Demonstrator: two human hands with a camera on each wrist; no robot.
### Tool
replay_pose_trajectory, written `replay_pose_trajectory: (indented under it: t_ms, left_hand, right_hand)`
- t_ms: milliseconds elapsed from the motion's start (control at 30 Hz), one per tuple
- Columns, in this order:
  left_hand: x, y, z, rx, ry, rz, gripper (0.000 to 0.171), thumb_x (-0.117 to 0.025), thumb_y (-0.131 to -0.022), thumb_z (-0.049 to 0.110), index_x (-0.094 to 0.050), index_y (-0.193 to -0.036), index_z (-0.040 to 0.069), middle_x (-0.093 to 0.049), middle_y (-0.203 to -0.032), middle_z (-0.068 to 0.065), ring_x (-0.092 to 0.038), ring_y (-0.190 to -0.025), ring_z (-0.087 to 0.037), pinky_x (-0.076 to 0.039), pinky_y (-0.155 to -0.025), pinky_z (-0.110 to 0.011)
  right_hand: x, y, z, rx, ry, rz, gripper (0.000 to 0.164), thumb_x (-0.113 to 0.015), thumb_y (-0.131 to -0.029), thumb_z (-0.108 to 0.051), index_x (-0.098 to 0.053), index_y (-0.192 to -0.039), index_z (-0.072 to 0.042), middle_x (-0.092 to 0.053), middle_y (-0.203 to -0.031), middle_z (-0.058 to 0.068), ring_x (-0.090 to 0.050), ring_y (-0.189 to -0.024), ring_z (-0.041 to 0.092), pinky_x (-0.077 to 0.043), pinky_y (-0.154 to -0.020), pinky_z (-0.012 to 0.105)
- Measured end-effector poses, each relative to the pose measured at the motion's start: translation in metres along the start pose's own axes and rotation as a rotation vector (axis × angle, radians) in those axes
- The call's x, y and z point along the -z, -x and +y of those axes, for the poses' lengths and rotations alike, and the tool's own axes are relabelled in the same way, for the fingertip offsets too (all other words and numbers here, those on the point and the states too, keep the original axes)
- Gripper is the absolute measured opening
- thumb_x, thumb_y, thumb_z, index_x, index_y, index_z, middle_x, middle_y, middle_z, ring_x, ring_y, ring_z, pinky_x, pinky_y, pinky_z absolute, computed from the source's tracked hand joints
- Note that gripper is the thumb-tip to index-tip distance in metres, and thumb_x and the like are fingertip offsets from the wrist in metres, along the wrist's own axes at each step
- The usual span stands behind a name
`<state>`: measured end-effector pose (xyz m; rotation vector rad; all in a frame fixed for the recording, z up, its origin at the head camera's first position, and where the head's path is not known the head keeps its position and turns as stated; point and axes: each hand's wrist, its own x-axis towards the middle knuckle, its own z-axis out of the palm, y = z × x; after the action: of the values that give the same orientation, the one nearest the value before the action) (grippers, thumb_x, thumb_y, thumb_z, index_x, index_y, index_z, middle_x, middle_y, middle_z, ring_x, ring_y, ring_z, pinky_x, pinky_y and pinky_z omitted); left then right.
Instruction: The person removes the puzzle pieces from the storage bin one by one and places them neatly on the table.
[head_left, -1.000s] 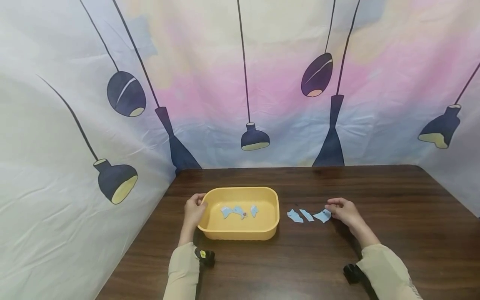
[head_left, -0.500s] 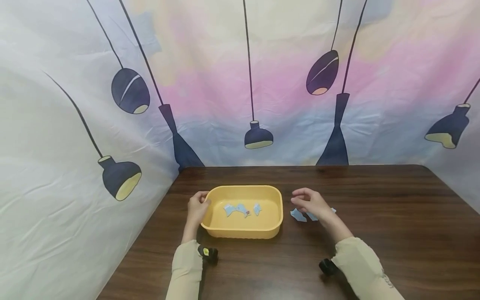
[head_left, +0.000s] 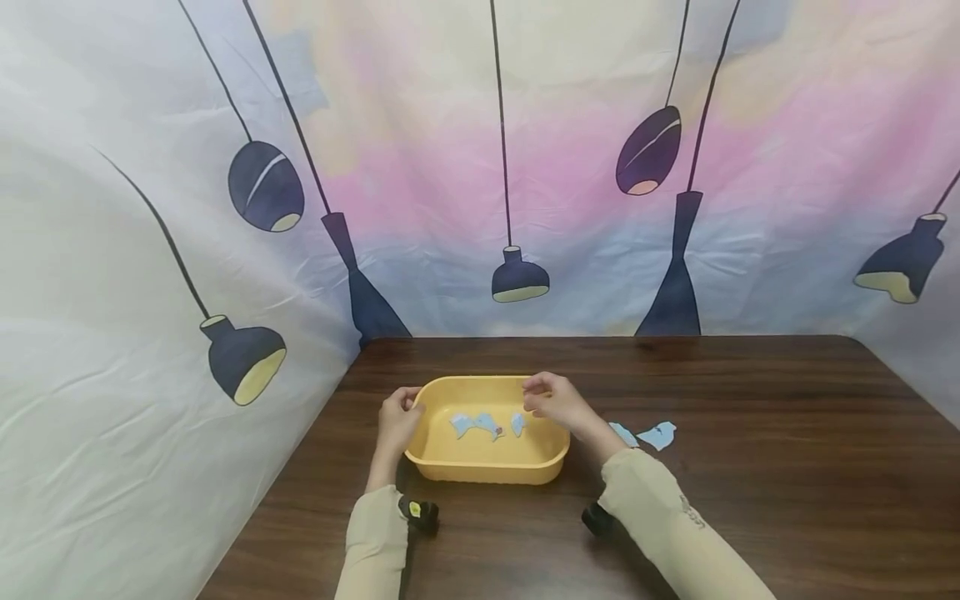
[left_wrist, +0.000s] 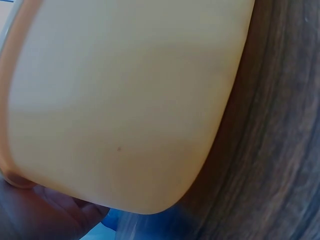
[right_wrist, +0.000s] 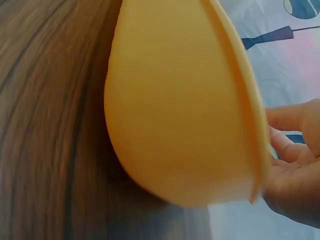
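Note:
A yellow plastic tub (head_left: pixel 487 472) stands on the table, with several irregular light blue paper scraps (head_left: pixel 461 425) on its floor. My left hand (head_left: pixel 395 425) grips the tub's left rim; in the left wrist view its fingers (left_wrist: pixel 75 212) show at the rim beyond the tub's wall. Over the tub's right end is my right hand (head_left: pixel 561 402), fingers loosely bent, close to the rightmost scrap (head_left: pixel 517 424) inside. Nothing shows between its fingers. The right wrist view has that hand (right_wrist: pixel 295 155) beyond the rim, its fingertips partly hidden.
Right of the tub, two more light blue scraps (head_left: pixel 658 435) show on the dark wooden table (head_left: pixel 787 467), partly behind the right forearm. A cloth backdrop (head_left: pixel 585 208) printed with hanging lamps rises behind the table and along its left side.
My right hand has left the scrap at the far right of the row and moved left, to over the tub. The left hand keeps hold of the rim.

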<state>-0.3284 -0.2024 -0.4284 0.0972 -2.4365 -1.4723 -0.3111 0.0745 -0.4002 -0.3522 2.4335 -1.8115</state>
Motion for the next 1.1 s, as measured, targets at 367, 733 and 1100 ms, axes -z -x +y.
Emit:
replay_pose_trajectory:
  t_ms: [367, 733, 1100]
  left_hand:
    - [-0.001, 0.001, -0.001, 0.013, 0.008, -0.012, 0.033, -0.054, -0.085, -0.002, -0.063, -0.116, -0.008, -0.045, -0.067, 0.001, -0.042, -0.057, -0.01, -0.039, -0.05, -0.019]
    - [-0.002, -0.001, 0.001, 0.006, 0.014, -0.01, 0.033, -0.055, -0.085, -0.001, -0.063, -0.117, -0.007, -0.045, -0.068, 0.001, -0.042, -0.057, -0.01, -0.039, -0.051, -0.02]
    - [0.0, 0.001, 0.001, 0.008, -0.016, 0.0, 0.033, -0.055, -0.085, -0.001, -0.064, -0.116, -0.007, -0.045, -0.069, 0.0, -0.042, -0.059, -0.01, -0.038, -0.053, -0.02]
  right_hand:
    - [-0.029, -0.014, 0.004, -0.135, -0.033, 0.003, 0.042, -0.059, -0.092, -0.004, -0.049, -0.132, 0.007, -0.053, -0.124, 0.027, -0.064, -0.101, 0.034, -0.056, -0.087, 0.04]
    - [-0.033, -0.02, 0.008, -0.284, -0.009, -0.03, 0.045, -0.046, -0.095, 0.002, -0.044, -0.14, 0.006, -0.048, -0.139, 0.026, -0.063, -0.068, 0.014, -0.056, -0.067, 0.027]
    - [-0.039, -0.021, 0.008, -0.348, 0.024, -0.055, 0.045, -0.04, -0.096, 0.002, -0.044, -0.141, 0.005, -0.053, -0.138, 0.022, -0.061, -0.061, 0.01, -0.049, -0.059, 0.022]
